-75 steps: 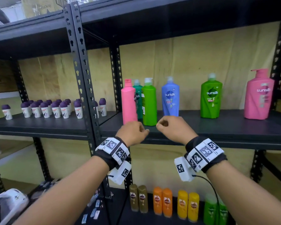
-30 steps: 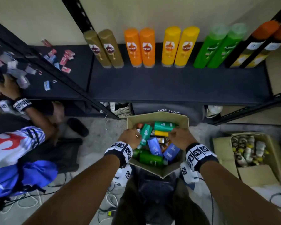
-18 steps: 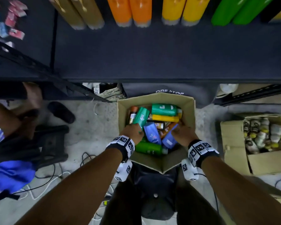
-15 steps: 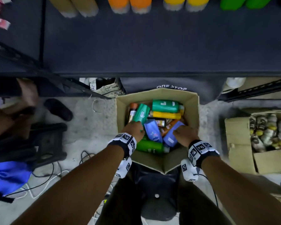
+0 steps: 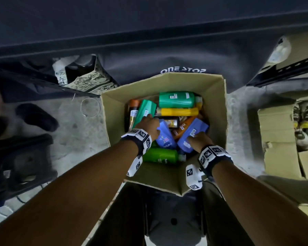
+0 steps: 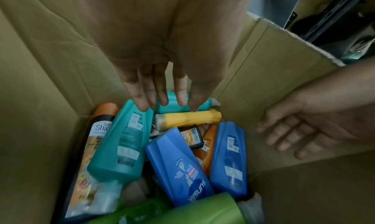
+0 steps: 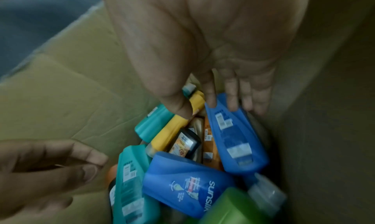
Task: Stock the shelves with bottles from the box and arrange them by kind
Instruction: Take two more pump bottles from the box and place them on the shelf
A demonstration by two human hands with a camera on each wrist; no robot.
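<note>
An open cardboard box stands on the floor with several bottles lying loose in it. Both my hands are inside. My left hand hovers with straight fingers over the end of a teal bottle and holds nothing. My right hand reaches with straight fingers onto the end of a blue bottle by the right wall, thumb spread toward a yellow bottle. A second blue Sunsilk bottle lies between my hands, a green one nearest me.
The dark bottom shelf runs across above the box, with a grey bag under it. A second cardboard box with small bottles sits at the right. A black sandal and a dark stool lie at the left.
The view dropped from the shelves to the box on the floor. Both hands went down into it, the left toward the teal bottle, the right onto the blue one.
</note>
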